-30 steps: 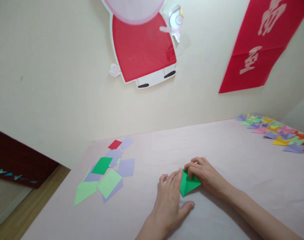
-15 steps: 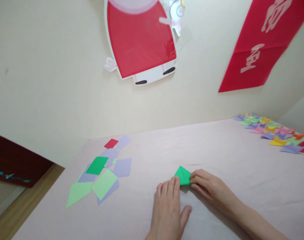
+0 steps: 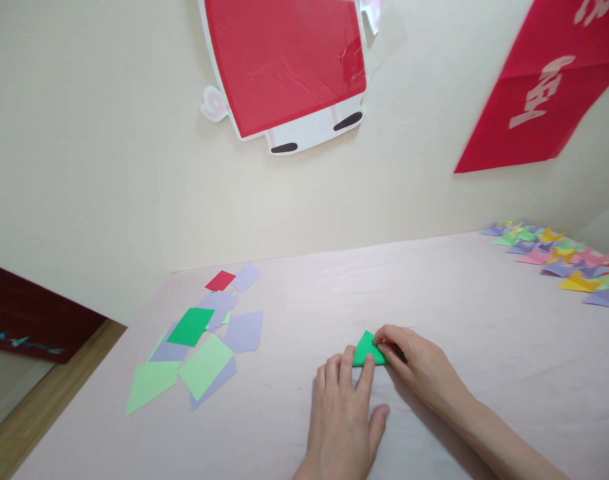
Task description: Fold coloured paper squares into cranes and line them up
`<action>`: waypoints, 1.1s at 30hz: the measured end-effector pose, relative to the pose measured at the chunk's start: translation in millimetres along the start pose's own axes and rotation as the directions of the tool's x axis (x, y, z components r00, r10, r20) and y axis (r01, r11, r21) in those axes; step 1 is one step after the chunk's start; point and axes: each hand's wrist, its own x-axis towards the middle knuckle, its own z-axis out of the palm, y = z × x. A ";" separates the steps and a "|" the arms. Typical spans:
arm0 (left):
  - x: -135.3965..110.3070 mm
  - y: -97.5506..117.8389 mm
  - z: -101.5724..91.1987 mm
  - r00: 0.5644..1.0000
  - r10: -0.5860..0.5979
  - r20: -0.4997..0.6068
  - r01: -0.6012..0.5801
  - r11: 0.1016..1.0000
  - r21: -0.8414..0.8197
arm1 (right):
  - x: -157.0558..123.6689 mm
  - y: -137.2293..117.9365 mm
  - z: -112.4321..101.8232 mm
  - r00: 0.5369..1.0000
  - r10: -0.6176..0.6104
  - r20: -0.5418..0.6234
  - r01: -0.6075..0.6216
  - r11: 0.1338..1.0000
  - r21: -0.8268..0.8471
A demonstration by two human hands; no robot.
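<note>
Green paper triangle, folded smaller than a second ago: flat left hand pins its near edge; right hand pinches its right corner, likely sharpening the crease.

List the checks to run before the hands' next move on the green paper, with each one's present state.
1. The green paper lies on the table: ok.
2. The left hand lies flat, fingertips touching the paper's near edge: ok.
3. The right hand is on the paper's right corner; pinching or only pressing: cannot tell.
4. The loose sheets at left lie apart from both hands: ok.
5. The folded pieces at far right lie apart from both hands: ok.
</note>
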 end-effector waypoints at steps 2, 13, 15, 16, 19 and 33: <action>1.1 -0.1 -0.3 1.000 -0.004 0.008 0.004 1.000 -0.002 | 0.6 2.5 1.7 1.000 -0.028 -0.003 0.028 0.999 -0.017; 3.4 0.8 -1.8 1.000 -0.007 0.019 0.007 1.000 -0.001 | 0.0 4.5 7.3 0.990 -0.128 -0.056 0.118 0.981 -0.153; 3.4 1.0 -1.5 1.000 -0.006 0.019 0.006 1.000 -0.002 | 0.4 6.3 8.6 0.988 -0.138 -0.066 0.124 0.975 -0.184; 3.5 1.1 -1.3 1.000 -0.008 0.019 0.008 1.000 0.000 | 0.7 7.2 9.2 0.987 -0.143 -0.069 0.127 0.972 -0.197; 4.1 1.8 -1.1 1.000 -0.016 0.023 0.015 1.000 0.014 | 1.7 8.9 10.1 0.984 -0.162 -0.073 0.142 0.964 -0.223; 3.2 1.3 2.3 1.000 0.008 -0.004 -0.008 1.000 0.023 | 3.0 9.9 13.4 0.983 -0.169 -0.076 0.152 0.969 -0.194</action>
